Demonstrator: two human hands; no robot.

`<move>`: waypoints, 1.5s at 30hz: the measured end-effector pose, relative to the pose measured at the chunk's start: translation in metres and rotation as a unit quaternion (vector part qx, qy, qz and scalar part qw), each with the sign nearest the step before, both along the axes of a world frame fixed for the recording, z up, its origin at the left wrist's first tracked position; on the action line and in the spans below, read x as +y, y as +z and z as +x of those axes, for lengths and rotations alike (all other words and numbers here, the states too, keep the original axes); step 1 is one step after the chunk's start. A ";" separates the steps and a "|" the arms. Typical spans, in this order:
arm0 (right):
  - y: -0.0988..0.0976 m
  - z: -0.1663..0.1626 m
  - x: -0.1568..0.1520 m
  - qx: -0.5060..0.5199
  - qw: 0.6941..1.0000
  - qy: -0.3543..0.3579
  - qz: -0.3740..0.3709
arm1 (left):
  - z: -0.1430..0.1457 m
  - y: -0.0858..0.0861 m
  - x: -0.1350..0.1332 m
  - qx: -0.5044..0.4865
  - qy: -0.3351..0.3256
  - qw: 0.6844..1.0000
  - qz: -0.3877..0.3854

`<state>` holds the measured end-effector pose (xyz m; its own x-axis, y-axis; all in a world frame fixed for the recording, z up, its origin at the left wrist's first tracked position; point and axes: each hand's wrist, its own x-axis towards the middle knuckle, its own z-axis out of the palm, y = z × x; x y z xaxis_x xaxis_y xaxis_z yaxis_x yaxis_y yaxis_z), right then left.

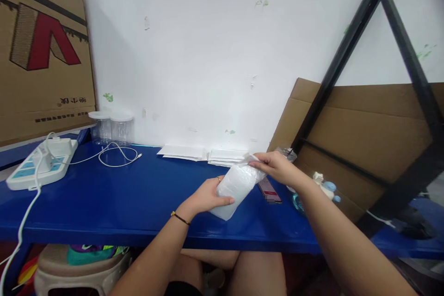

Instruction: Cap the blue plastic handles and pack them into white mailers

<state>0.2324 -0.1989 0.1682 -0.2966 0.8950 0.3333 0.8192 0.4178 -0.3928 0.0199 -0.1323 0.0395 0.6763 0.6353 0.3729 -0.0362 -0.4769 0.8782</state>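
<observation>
A white, slightly shiny plastic packet (239, 185) is held tilted above the front half of the blue table. My left hand (210, 196) grips its lower left side, thumb across the front and fingers behind. At the upper right end, my right hand (272, 165) pinches the packet's edge between thumb and fingers. What the packet contains cannot be made out. Just under my right hand, a phone (269, 191) with a lit screen lies on the table. Behind the packet, flat white paper pieces (183, 152) lie in stacks against the wall.
On the left of the blue table (138, 203) are a power strip (45, 166), a looped white cable (120, 155) and two clear lidded jars (121, 129). A black metal frame (333, 69) slants on the right before cardboard. Below stands a stool (83, 273).
</observation>
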 end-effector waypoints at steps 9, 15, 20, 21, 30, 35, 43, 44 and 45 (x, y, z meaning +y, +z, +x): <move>-0.053 0.055 0.069 0.128 0.962 -0.242 0.025 | -0.009 0.011 0.075 -0.144 0.057 0.955 -0.252; -0.076 0.090 0.161 0.159 0.920 -0.358 -0.002 | 0.006 0.035 0.136 -0.232 0.018 0.921 -0.312; -0.103 0.103 0.213 0.095 0.906 -0.412 -0.021 | 0.016 0.022 0.183 -0.108 0.066 0.966 -0.227; -0.109 0.104 0.219 0.080 0.903 -0.420 -0.024 | 0.011 0.017 0.193 -0.047 0.097 0.980 -0.165; -0.110 0.103 0.213 0.044 0.889 -0.435 0.136 | -0.075 -0.024 0.268 0.429 0.212 0.859 0.182; -0.108 0.076 0.171 0.127 0.916 -0.310 0.219 | -0.094 -0.014 0.279 0.426 0.218 0.854 0.204; -0.122 -0.024 0.136 0.147 0.959 -0.149 0.192 | -0.076 0.020 0.216 0.394 0.323 0.802 0.311; -0.122 -0.034 0.136 0.138 0.957 -0.146 0.209 | -0.068 0.023 0.200 0.387 0.318 0.801 0.328; -0.122 -0.041 0.135 0.130 0.954 -0.148 0.227 | -0.061 0.025 0.184 0.376 0.292 0.811 0.340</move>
<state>0.1914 -0.0643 0.0464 0.0919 0.6719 0.7350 0.8270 0.3595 -0.4321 -0.0411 0.0517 0.0645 0.5328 0.7494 0.3932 0.7944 -0.6030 0.0729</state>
